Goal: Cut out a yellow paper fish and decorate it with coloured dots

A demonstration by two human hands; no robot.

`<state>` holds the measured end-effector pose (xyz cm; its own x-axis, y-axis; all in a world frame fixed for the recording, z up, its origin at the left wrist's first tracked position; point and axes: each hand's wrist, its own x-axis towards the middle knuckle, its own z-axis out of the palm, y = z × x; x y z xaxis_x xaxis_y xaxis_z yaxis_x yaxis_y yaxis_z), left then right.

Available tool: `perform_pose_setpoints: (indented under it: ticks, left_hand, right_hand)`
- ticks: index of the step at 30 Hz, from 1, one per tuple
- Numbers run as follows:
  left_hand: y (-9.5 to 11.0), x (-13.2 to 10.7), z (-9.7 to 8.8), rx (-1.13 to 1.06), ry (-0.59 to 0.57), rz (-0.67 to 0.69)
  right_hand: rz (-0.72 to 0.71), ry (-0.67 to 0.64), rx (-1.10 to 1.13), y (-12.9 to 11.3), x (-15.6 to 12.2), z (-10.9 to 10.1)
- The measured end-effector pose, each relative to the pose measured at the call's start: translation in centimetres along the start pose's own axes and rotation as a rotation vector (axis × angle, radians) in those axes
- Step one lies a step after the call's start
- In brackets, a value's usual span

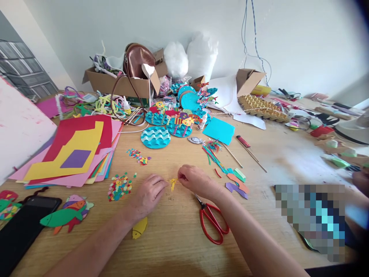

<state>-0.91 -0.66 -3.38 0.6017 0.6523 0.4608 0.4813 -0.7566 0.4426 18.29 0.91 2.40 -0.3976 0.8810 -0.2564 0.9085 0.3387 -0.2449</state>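
– Head view, centre of frame: what is held?
– Yellow scrap, pinched at its right edge by right hand, just above table. Left hand is curled, fingertips set against the scrap's left edge; whether it is gripped there cannot be told.
– Nearby?
– Scissors are laid below right wrist, untouched. Confetti is seen left of left hand, yellow fish beside left forearm, offcuts to the right.
– How is the handling best done?
– By judgement: scrap is tiny and thin, so only a light fingertip pinch is wanted, or it gets creased. It is best held low over bare wood, clear of confetti, so it can be found if dropped. Wrists are better rested on table.
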Motion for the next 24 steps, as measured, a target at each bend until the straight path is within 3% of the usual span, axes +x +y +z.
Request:
perform_pose_setpoints:
  ticks: [8,24]
  left_hand:
    - [-0.1,0.0,-0.6,-0.004,-0.019,-0.064]
    - [-0.5,-0.1,-0.4,0.012,-0.005,-0.074]
  right_hand:
    - [-0.081,-0.068,-0.07,-0.4,1.3,1.2]
    - [-0.147,-0.092,-0.24,-1.4,1.9,1.0]
